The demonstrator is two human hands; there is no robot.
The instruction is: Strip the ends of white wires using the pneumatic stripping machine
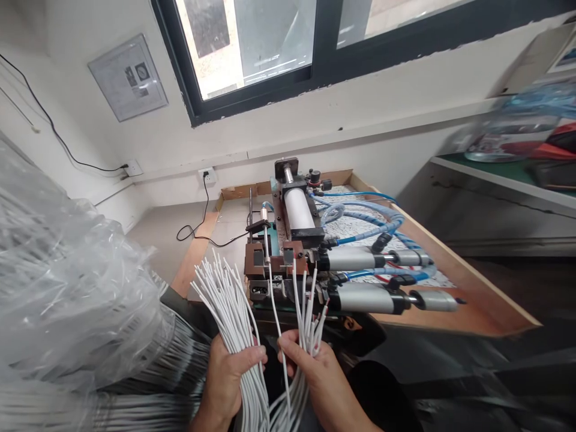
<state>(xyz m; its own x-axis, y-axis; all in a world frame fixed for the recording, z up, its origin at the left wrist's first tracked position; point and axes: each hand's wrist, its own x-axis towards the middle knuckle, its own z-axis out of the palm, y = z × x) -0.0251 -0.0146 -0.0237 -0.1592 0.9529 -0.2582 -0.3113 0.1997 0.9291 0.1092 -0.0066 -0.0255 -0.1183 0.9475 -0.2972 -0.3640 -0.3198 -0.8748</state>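
My left hand [229, 375] is closed round a thick bundle of white cables [234, 318], whose cut ends fan out upward. In my right hand [315, 366] is a smaller bunch of white cables [310, 318], some with reddish tips. A single white cable [275, 306] runs up between the two bundles, by my right thumb and fingertips. Its upper end reaches the brown jaw blocks of a pneumatic wire-stripping machine [299, 210]; whether it sits inside them I cannot tell.
Around the machine is a shallow wooden-edged tray [486, 306]. Blue air hoses [373, 228] curl at its right. Plastic-wrapped cable bundles [148, 360] are piled at my left. A green-topped shelf [495, 171] holds a clear plastic container [508, 132]. A black power cord [207, 210] hangs from the wall socket.
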